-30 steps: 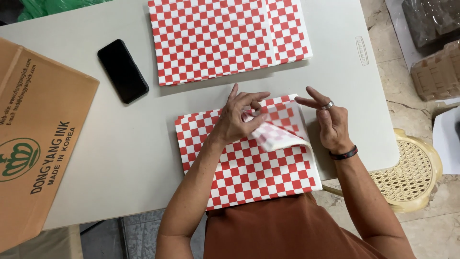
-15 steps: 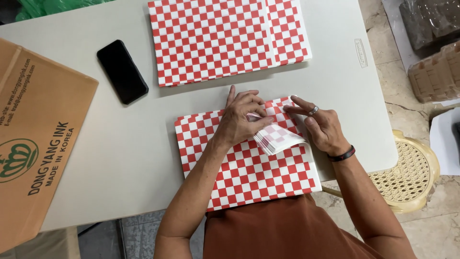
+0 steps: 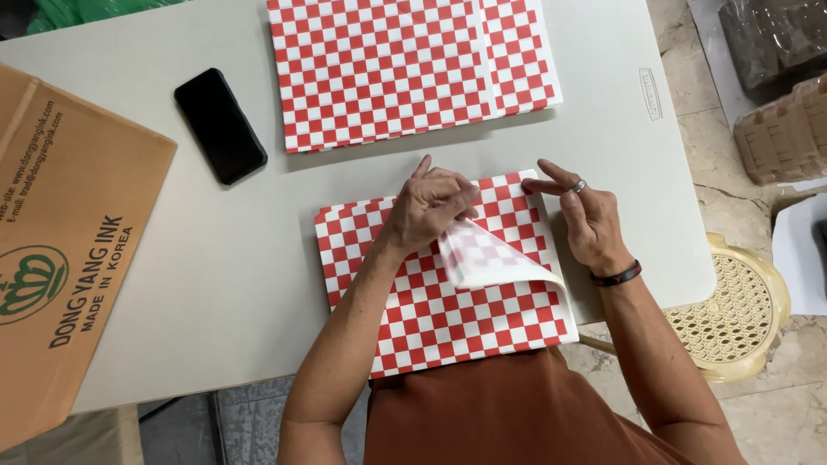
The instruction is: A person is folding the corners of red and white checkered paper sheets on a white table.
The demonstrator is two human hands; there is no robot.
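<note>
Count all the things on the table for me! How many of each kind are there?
Stacks of red-and-white checkered paper: 2, a near stack under the left hand and right hand, and a far stack
Black phone: 1
Brown cardboard box: 1
Total: 4

left hand [image 3: 428, 209] curls a checkered sheet's [image 3: 482, 258] corner; right hand [image 3: 586, 220] rests beside it

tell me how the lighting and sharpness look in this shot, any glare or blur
Head view: soft, even light, with only faint shadows beside the left hand and right hand; no glare on the table, and the black phone shows only a dull sheen; the checkered paper and the cardboard box are sharp, with no motion blur.
</note>
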